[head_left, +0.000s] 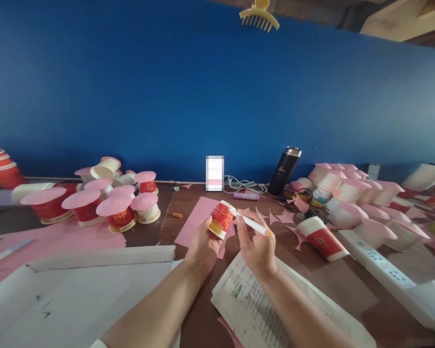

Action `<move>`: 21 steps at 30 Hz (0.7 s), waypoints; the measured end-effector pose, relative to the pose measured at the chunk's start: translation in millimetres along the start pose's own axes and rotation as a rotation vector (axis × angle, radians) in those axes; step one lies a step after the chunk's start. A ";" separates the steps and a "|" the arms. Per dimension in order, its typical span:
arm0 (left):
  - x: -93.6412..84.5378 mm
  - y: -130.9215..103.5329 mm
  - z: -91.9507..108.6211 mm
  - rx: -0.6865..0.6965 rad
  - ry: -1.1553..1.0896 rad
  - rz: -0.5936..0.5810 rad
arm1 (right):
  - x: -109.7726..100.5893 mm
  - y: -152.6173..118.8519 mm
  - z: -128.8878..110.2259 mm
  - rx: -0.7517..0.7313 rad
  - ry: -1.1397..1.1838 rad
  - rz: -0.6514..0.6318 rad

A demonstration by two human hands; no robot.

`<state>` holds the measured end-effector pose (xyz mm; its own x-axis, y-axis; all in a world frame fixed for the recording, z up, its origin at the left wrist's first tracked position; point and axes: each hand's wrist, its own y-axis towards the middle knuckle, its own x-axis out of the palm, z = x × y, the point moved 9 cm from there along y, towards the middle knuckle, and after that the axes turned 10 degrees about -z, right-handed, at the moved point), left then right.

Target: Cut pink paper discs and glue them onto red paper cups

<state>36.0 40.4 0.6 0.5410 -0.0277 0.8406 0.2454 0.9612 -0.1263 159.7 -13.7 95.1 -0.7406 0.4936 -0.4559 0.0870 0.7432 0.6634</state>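
Note:
My left hand (204,249) is closed round a red paper cup (221,220) with gold print, holding it tilted above the table. In my right hand (257,244) is a slim white pen-like stick (252,223), gripped between thumb and fingers. Its front end meets the cup's upper right edge; whether it touches I cannot tell. Beneath the cup lies a pink paper sheet (194,222), partly hidden by my hands. Under my right forearm rests a handwritten notebook (248,295).
Several cups with round pink paper tops (116,205) stand at left, more pink-topped cups (351,191) at right. A nested cup stack (322,239), power strip (379,261), black flask (284,171), purple tube (246,196) and paper scraps (286,216) surround my right side. A white box lid (94,299) is front left.

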 end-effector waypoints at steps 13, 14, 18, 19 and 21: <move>1.6 2.1 -2.2 -0.004 -0.010 -0.057 | 2.9 0.4 1.2 0.007 -0.018 -0.019; 1.5 2.0 -2.5 -0.007 -0.008 -0.059 | 2.8 0.5 1.0 0.005 -0.018 -0.019; 1.1 3.2 -2.2 0.007 0.001 -0.080 | 2.5 0.4 -0.1 0.006 -0.029 -0.025; 0.6 3.7 -2.1 0.012 0.002 -0.082 | 2.2 0.3 -0.8 0.006 -0.035 -0.025; -0.7 4.5 -2.4 0.013 0.003 -0.078 | 1.3 0.2 -2.3 0.000 -0.049 -0.018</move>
<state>38.7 44.1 -1.9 0.5233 -0.1039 0.8458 0.2763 0.9596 -0.0531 157.2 -14.0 96.1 -0.7089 0.5011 -0.4963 0.0734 0.7523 0.6547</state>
